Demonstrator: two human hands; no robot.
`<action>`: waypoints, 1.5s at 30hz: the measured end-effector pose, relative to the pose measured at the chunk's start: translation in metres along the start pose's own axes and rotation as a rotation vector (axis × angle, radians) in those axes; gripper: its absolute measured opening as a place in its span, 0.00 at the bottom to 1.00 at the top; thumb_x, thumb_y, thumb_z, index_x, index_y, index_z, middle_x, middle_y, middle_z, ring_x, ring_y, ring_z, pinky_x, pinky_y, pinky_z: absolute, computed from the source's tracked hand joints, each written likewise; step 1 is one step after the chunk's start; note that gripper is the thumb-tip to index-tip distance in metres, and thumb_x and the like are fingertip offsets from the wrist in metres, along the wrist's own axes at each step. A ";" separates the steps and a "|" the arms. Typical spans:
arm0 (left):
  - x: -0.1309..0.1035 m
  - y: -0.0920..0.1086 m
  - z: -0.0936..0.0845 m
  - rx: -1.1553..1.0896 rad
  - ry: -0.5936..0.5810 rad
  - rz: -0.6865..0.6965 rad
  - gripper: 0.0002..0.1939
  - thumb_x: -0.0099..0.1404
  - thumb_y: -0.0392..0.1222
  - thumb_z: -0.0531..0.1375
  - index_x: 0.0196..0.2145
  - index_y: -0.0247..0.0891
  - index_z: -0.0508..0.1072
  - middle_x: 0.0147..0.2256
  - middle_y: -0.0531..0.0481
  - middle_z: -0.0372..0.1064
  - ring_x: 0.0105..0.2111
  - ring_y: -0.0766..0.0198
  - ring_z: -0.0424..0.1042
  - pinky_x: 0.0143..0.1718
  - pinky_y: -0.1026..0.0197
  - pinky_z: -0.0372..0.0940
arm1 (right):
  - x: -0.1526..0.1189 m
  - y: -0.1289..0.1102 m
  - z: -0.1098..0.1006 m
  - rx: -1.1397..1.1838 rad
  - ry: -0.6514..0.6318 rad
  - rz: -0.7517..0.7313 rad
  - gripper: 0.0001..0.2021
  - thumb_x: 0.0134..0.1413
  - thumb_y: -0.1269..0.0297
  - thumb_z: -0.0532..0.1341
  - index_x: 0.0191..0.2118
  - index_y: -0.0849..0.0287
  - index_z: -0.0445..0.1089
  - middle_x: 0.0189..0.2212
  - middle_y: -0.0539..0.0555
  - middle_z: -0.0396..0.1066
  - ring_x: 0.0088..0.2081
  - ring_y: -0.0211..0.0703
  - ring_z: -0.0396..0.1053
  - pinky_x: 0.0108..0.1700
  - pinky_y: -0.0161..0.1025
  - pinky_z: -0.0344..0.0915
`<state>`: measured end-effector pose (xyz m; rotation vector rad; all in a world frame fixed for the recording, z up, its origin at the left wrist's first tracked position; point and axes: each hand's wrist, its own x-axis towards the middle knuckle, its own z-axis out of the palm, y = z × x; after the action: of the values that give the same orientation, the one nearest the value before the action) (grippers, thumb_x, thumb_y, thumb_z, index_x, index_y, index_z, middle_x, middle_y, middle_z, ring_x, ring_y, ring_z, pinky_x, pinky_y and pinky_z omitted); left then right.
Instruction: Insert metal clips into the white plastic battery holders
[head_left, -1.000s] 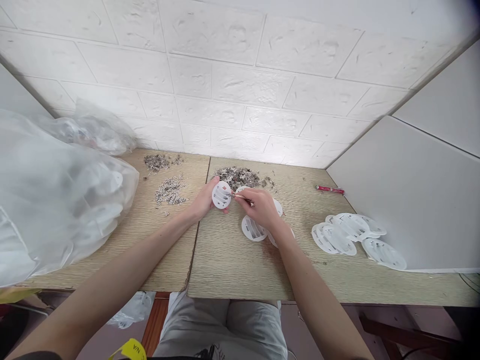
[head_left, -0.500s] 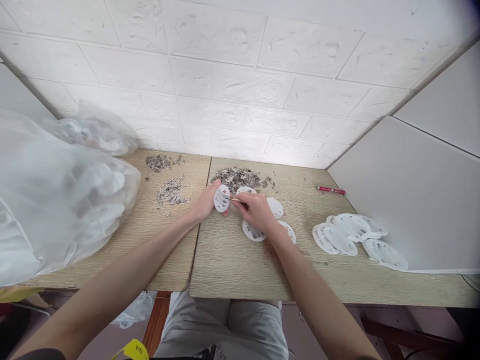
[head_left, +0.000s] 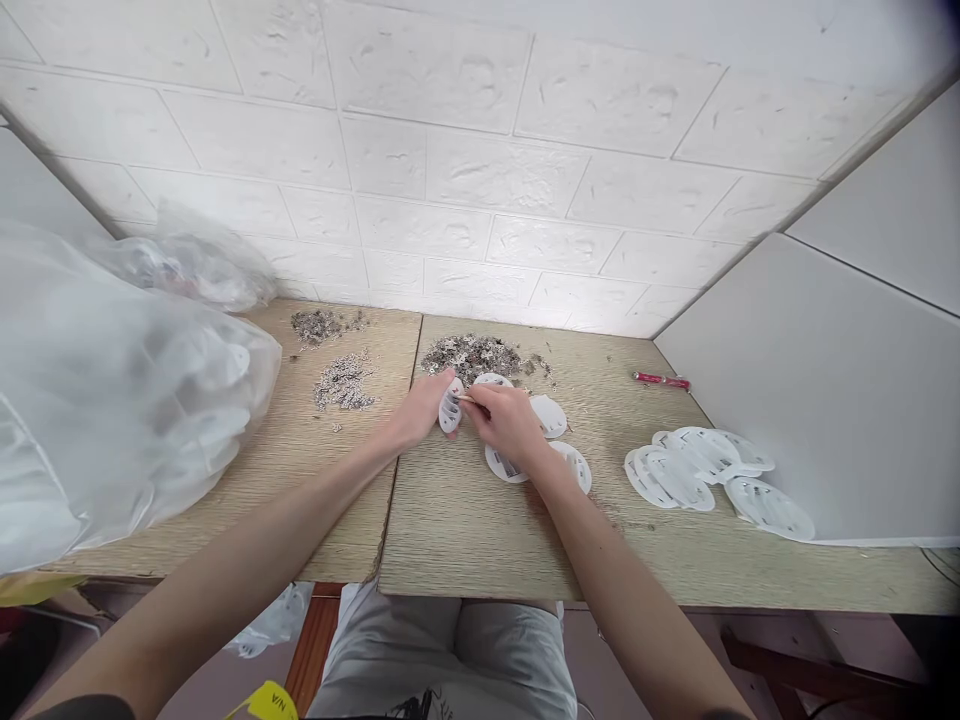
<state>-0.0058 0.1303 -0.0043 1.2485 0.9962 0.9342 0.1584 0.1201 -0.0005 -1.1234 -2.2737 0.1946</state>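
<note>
Between the thumb and fingers of my left hand [head_left: 421,408] is a white slotted disc [head_left: 451,405], tilted partly edge-on. My right hand [head_left: 510,422] is closed round a thin light-coloured stick-like tool [head_left: 466,398], whose tip meets the disc's face. Several more white discs lie on the table around my right hand, one [head_left: 550,416] just right of it and another [head_left: 505,463] partly under it. Right behind the hands is a heap of small metal pieces [head_left: 472,355]. The tool's tip is too small to make out.
Large clear bags of white parts [head_left: 187,400] fill the left side. Two small piles of metal bits [head_left: 343,382] lie left of the table seam. Overlapping discs [head_left: 679,470] rest at the right, near a red pen-like object [head_left: 661,381] and a grey panel [head_left: 840,400].
My left hand has shifted slightly right and down with the disc, which has turned more edge-on. My right hand has moved slightly left.
</note>
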 end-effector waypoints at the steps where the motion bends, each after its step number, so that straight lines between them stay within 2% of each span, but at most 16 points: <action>1: 0.000 -0.001 0.000 0.014 -0.009 0.011 0.29 0.63 0.64 0.49 0.21 0.35 0.69 0.15 0.47 0.68 0.15 0.60 0.69 0.18 0.61 0.64 | 0.000 -0.001 0.000 -0.012 -0.002 0.003 0.15 0.61 0.66 0.53 0.22 0.57 0.56 0.19 0.49 0.59 0.22 0.36 0.53 0.26 0.34 0.46; 7: 0.007 -0.004 -0.002 -0.164 0.011 -0.002 0.27 0.60 0.64 0.52 0.25 0.36 0.71 0.19 0.47 0.69 0.18 0.58 0.70 0.18 0.57 0.66 | 0.001 0.002 -0.007 -0.013 0.038 0.038 0.13 0.61 0.63 0.54 0.25 0.58 0.62 0.21 0.50 0.64 0.23 0.36 0.57 0.27 0.34 0.48; 11: 0.008 -0.004 -0.004 -0.171 0.003 -0.012 0.27 0.60 0.65 0.54 0.26 0.35 0.72 0.22 0.45 0.71 0.20 0.57 0.71 0.21 0.55 0.68 | 0.000 0.005 -0.016 0.050 0.044 0.070 0.10 0.61 0.64 0.55 0.29 0.58 0.68 0.23 0.50 0.69 0.25 0.37 0.61 0.28 0.33 0.50; 21: 0.004 0.000 -0.003 -0.070 -0.020 -0.008 0.30 0.63 0.65 0.49 0.29 0.34 0.74 0.22 0.46 0.71 0.20 0.59 0.71 0.26 0.57 0.67 | 0.001 0.007 -0.017 -0.031 -0.050 0.088 0.14 0.61 0.63 0.55 0.23 0.59 0.65 0.21 0.50 0.65 0.24 0.36 0.59 0.28 0.34 0.48; 24: 0.005 -0.001 -0.002 -0.135 0.003 0.005 0.28 0.63 0.63 0.51 0.33 0.34 0.75 0.28 0.44 0.74 0.27 0.58 0.72 0.30 0.56 0.69 | 0.001 0.007 -0.018 -0.053 -0.052 0.131 0.14 0.61 0.63 0.56 0.24 0.59 0.66 0.23 0.50 0.67 0.25 0.37 0.59 0.27 0.34 0.48; 28: 0.010 0.000 -0.006 -0.216 0.093 0.018 0.24 0.63 0.59 0.54 0.37 0.35 0.76 0.36 0.44 0.75 0.38 0.57 0.73 0.40 0.57 0.68 | 0.001 0.010 -0.020 -0.082 -0.054 0.180 0.13 0.60 0.64 0.57 0.25 0.59 0.69 0.25 0.51 0.70 0.28 0.39 0.62 0.28 0.35 0.50; 30: 0.011 0.002 -0.009 -0.242 0.121 0.039 0.22 0.63 0.57 0.55 0.38 0.34 0.76 0.38 0.43 0.75 0.40 0.57 0.72 0.42 0.58 0.67 | 0.000 0.011 -0.020 -0.096 -0.067 0.157 0.10 0.60 0.66 0.57 0.28 0.58 0.71 0.26 0.52 0.71 0.31 0.41 0.64 0.30 0.36 0.52; 33: 0.011 0.007 -0.012 -0.328 0.123 0.054 0.18 0.60 0.52 0.59 0.37 0.33 0.75 0.37 0.43 0.75 0.38 0.58 0.72 0.39 0.59 0.67 | -0.001 0.010 -0.018 -0.076 -0.096 0.066 0.07 0.58 0.69 0.58 0.33 0.58 0.74 0.29 0.53 0.73 0.34 0.43 0.64 0.33 0.37 0.54; 36: 0.009 0.010 -0.012 -0.423 0.112 0.058 0.13 0.59 0.46 0.62 0.36 0.33 0.75 0.36 0.45 0.74 0.37 0.62 0.71 0.39 0.60 0.67 | -0.001 0.008 -0.016 -0.006 -0.123 -0.046 0.08 0.57 0.72 0.59 0.36 0.57 0.75 0.32 0.54 0.74 0.35 0.44 0.62 0.36 0.38 0.57; 40: 0.008 0.011 -0.010 -0.488 0.108 0.041 0.09 0.58 0.40 0.63 0.36 0.32 0.75 0.38 0.46 0.73 0.39 0.63 0.71 0.43 0.60 0.68 | -0.001 0.007 -0.016 0.040 -0.131 -0.134 0.09 0.55 0.75 0.58 0.36 0.57 0.76 0.32 0.54 0.74 0.36 0.44 0.62 0.40 0.41 0.59; 45: 0.009 0.009 -0.011 -0.503 0.183 0.024 0.09 0.56 0.34 0.62 0.37 0.33 0.73 0.38 0.46 0.74 0.38 0.65 0.72 0.43 0.60 0.68 | -0.002 0.004 -0.016 0.074 -0.148 -0.175 0.10 0.52 0.77 0.58 0.34 0.57 0.74 0.33 0.54 0.73 0.36 0.45 0.61 0.39 0.42 0.60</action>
<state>-0.0134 0.1434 0.0036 0.7633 0.8175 1.2428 0.1710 0.1195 0.0102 -0.8927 -2.4595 0.2975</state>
